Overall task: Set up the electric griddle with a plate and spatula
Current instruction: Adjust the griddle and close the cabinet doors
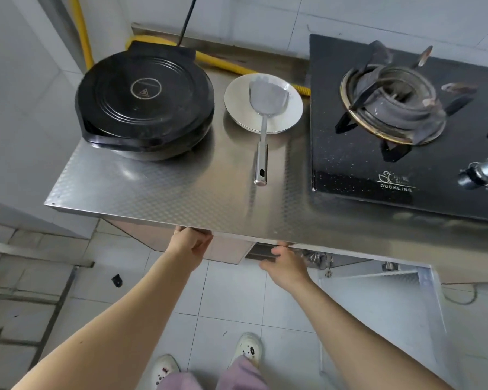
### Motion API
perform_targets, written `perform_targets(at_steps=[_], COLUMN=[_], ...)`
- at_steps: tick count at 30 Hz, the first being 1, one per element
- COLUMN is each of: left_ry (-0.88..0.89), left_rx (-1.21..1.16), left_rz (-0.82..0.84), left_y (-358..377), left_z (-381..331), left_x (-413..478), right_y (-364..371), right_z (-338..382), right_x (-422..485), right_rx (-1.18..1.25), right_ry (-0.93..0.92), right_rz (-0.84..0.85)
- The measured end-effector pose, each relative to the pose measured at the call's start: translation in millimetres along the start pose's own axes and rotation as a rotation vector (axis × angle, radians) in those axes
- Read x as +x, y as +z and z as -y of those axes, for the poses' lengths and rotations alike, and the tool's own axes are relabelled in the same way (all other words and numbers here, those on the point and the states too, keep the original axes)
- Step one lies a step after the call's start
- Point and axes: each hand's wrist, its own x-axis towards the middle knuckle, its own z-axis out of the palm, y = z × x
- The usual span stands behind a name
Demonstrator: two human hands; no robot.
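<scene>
A round black electric griddle (144, 99) with its lid closed sits at the back left of the steel counter (158, 190). To its right lies a white plate (288, 114), and a metal spatula (262, 130) rests with its blade on the plate and its handle pointing toward me. My left hand (190, 243) is below the counter's front edge, its fingertips hidden under the edge. My right hand (286, 266) is also under that edge, fingers loosely curled, with nothing visibly held. Both hands are well away from the griddle, plate and spatula.
A black gas stove (392, 159) with a burner and a knob fills the counter's right side. A yellow hose (223, 63) and a black cord run along the back wall. An open cabinet door (383, 305) stands below right, above the tiled floor.
</scene>
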Motion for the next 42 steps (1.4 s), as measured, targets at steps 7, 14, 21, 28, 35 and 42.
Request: perform_targets(at_steps=[7, 14, 21, 28, 35, 42], left_ry=[0.020, 0.051, 0.318, 0.611, 0.773, 0.773], left_rx=[0.057, 1.300, 1.551, 1.696, 1.822, 1.940], left_rz=[0.108, 0.239, 0.562, 0.742, 0.865, 0.880], left_y=[-6.7, -6.5, 34.8, 90.0, 142.1, 199.1], left_z=[4.9, 21.1, 62.3, 93.7, 141.0, 214.8], left_x=[5.9, -24.8, -73.9, -137.0, -189.5, -200.5], right_y=[-14.6, -26.2, -39.0, -72.1, -113.2, -142.1], right_z=[-2.5, -15.1, -35.1, -98.0, -175.8, -264.5], right_x=[-3.5, -33.1, -82.3, -140.7, -159.7, -160.4], right_rx=[0.010, 0.090, 0.203, 0.303, 0.414, 0.516], right_ry=[-0.034, -0.043, -0.002, 0.103, 0.159, 0.301], right_rz=[-0.002, -0.063, -0.146, -0.346, -0.454, -0.454])
